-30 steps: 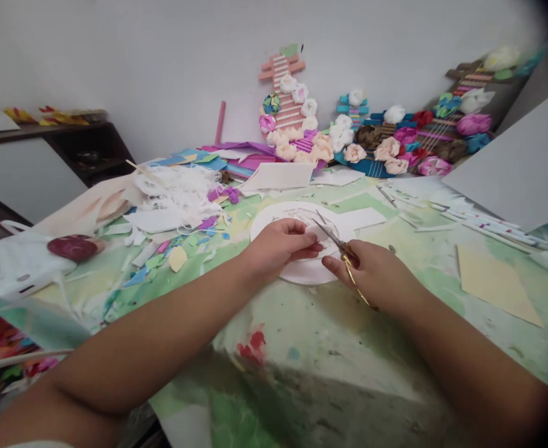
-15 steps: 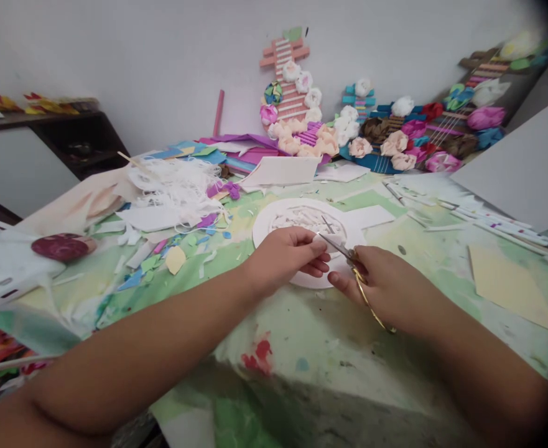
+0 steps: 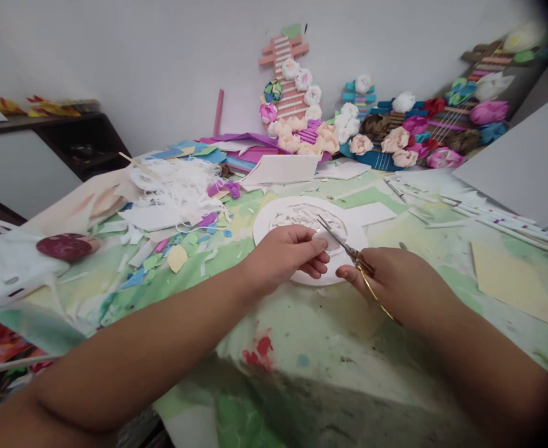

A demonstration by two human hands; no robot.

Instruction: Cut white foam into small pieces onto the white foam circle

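Note:
Between the thumb and fingers of my left hand [image 3: 288,256] is a small white piece [image 3: 323,238], paper or thin foam; I cannot tell which. My right hand [image 3: 392,283] grips gold-handled scissors [image 3: 343,244], whose blades point up and left beside the white piece. The blades look closed together. Under both hands lies a white round board [image 3: 263,233], with a ring in its middle full of small white scraps [image 3: 297,216]. A white neck-like strip [image 3: 371,214] reaches out from the board to the right.
Flower-covered guitar-shaped crafts [image 3: 297,106] lean on the wall. To the left are tangled white strings [image 3: 175,186], coloured paper scraps [image 3: 177,258] and a white bag [image 3: 12,267]. On the right are a cream sheet [image 3: 516,283] and thin white sticks [image 3: 511,224].
The scissor blades have gone from spread around the white piece to closed. My right hand has shifted slightly to the right; my left hand stays nearly in place.

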